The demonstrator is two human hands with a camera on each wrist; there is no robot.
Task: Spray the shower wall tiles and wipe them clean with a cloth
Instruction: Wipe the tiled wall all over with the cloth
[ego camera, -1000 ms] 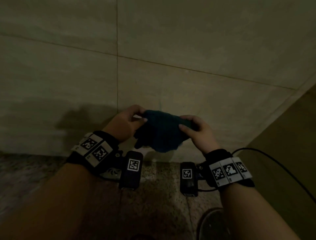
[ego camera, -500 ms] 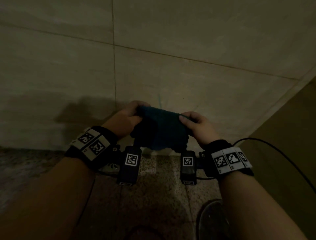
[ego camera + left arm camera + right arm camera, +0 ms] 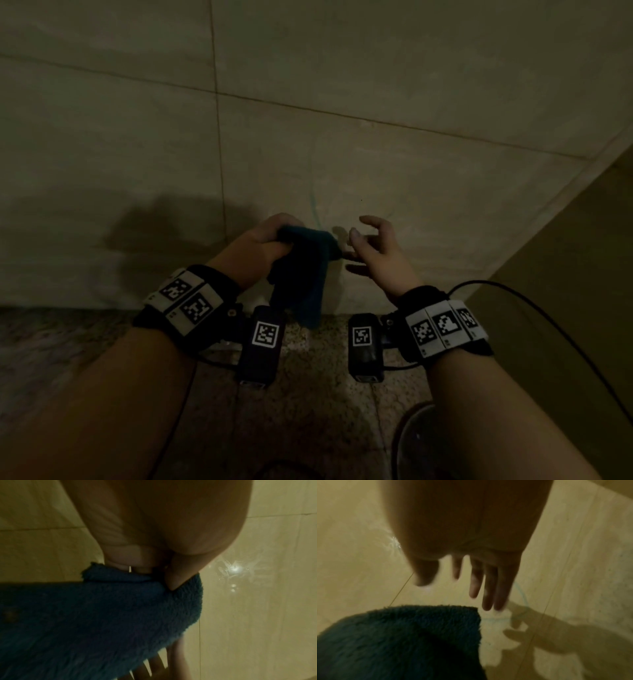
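A dark teal terry cloth [image 3: 303,274] hangs folded from my left hand [image 3: 263,245], which grips its top edge low in front of the beige wall tiles [image 3: 394,178]. The left wrist view shows my thumb pressed into the cloth [image 3: 106,615]. My right hand [image 3: 371,246] is just right of the cloth, apart from it, fingers spread and relaxed. In the right wrist view its fingers [image 3: 488,588] hang straight above the cloth [image 3: 399,639]. A faint teal streak [image 3: 313,202] runs down the tile above the cloth. Wet shine shows on the tile [image 3: 233,569]. No spray bottle is in view.
A speckled stone floor [image 3: 308,394] meets the wall just below my hands. A second darker wall [image 3: 582,274] closes the corner on the right. A black cable [image 3: 548,325] trails from my right wrist. A round dark object [image 3: 414,442] sits on the floor at bottom right.
My right hand has let go of the cloth and opened, moving slightly right. The cloth, earlier stretched between both hands, now hangs from my left hand alone.
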